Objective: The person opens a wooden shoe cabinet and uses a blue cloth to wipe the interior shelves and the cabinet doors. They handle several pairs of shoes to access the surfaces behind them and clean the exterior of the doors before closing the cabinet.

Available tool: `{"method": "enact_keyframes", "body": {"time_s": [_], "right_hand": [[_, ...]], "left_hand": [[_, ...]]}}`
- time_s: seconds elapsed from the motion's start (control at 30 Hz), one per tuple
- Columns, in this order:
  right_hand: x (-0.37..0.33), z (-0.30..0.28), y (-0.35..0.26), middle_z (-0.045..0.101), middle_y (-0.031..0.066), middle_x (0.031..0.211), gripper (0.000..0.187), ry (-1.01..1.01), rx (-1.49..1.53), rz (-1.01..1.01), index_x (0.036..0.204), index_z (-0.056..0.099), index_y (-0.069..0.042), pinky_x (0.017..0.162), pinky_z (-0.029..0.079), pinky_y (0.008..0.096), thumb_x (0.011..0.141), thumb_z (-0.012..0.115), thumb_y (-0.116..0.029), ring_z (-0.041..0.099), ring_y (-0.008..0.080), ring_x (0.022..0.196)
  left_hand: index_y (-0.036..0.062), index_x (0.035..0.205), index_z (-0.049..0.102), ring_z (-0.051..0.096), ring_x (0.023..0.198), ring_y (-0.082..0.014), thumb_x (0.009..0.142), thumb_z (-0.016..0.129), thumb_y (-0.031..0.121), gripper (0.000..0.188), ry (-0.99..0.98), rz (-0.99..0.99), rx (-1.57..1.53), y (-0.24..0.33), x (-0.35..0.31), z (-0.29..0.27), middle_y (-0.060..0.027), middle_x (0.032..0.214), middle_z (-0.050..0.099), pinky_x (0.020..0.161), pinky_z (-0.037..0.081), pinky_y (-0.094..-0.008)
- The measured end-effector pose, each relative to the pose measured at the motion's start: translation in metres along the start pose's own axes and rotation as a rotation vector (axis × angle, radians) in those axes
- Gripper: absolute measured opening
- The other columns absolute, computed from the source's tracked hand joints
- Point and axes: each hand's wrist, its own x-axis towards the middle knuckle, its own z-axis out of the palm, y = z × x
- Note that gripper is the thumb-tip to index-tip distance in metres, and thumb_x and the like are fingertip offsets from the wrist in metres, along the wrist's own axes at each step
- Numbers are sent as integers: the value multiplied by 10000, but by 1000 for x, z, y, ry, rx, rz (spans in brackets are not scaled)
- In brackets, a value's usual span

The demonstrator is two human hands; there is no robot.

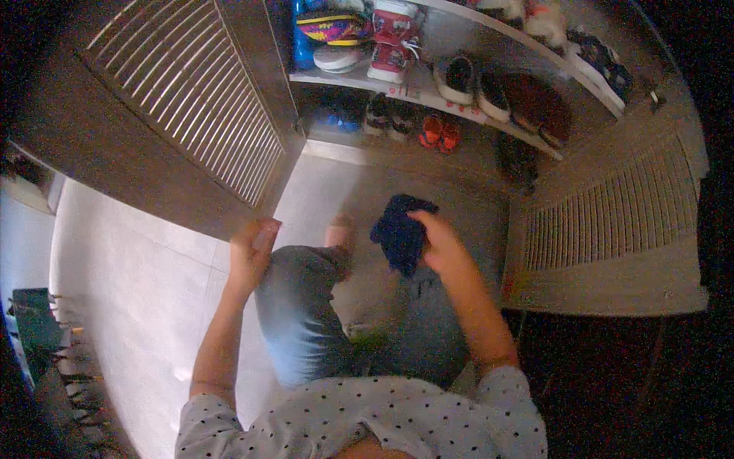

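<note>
My right hand [437, 239] grips a bunched dark blue cloth [399, 233], which hangs above the floor in front of the shoe cabinet. With closed fingers, my left hand [251, 252] holds the lower edge of the slatted left cabinet door [160, 164], near its corner. That door stands swung out. On the right, the other slatted door [612, 218] is swung out too. Between the doors, the cabinet shelf [413, 96] carries shoes, among them red high-top sneakers [391, 50] and a pair of dark slip-on shoes with pale rims [456, 76].
Small orange-red shoes [440, 132] and a blue pair [339, 121] sit at the cabinet's bottom. More shoes [600, 61] line the upper shelf at right. My bare foot [341, 233] is on the light tile floor [145, 268]. A dark green object [37, 325] stands at far left.
</note>
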Motion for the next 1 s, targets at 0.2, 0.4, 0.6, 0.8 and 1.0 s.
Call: {"method": "enact_keyframes", "body": {"time_s": [0.2, 0.4, 0.6, 0.8, 1.0], "right_hand": [[-120, 6, -26, 567, 121, 979, 218, 212, -733, -430, 966, 567, -23, 806, 429, 336, 760, 547, -93, 549, 248, 893], [-110, -35, 0, 541, 151, 997, 297, 349, -1083, -571, 975, 553, -11, 802, 416, 366, 795, 511, -243, 527, 258, 902], [-78, -65, -13, 511, 184, 1040, 355, 123, -1440, -636, 1047, 508, -12, 758, 432, 401, 842, 422, -289, 533, 265, 880], [-74, -72, -30, 481, 218, 1082, 415, 100, -1545, -512, 1119, 462, -13, 713, 448, 435, 889, 333, -334, 539, 273, 858], [-68, -90, -20, 505, 202, 1056, 408, 69, -1665, -729, 1112, 475, -28, 734, 441, 417, 905, 311, -339, 528, 283, 869]], "left_hand": [[31, 1012, 531, 549, 925, -256, 793, 505, 48, 222, -288, -92, -11, -66, 52, 85, -156, 1008, 547, 788, 440, -332], [99, 1256, 294, 497, 981, -384, 773, 517, 143, 535, -405, -86, 286, -138, 155, 202, -215, 1301, 247, 821, 436, -420], [62, 1236, 329, 525, 926, -371, 704, 572, 126, 588, -211, -171, 554, -198, 251, 264, -255, 1215, 346, 739, 484, -407], [58, 1213, 354, 530, 914, -364, 702, 569, 118, 558, -164, -21, 616, -243, 334, 294, -246, 1193, 369, 735, 485, -404], [54, 1190, 380, 535, 902, -357, 699, 566, 111, 528, -194, 122, 620, -253, 348, 304, -236, 1171, 393, 731, 487, -401]]}}
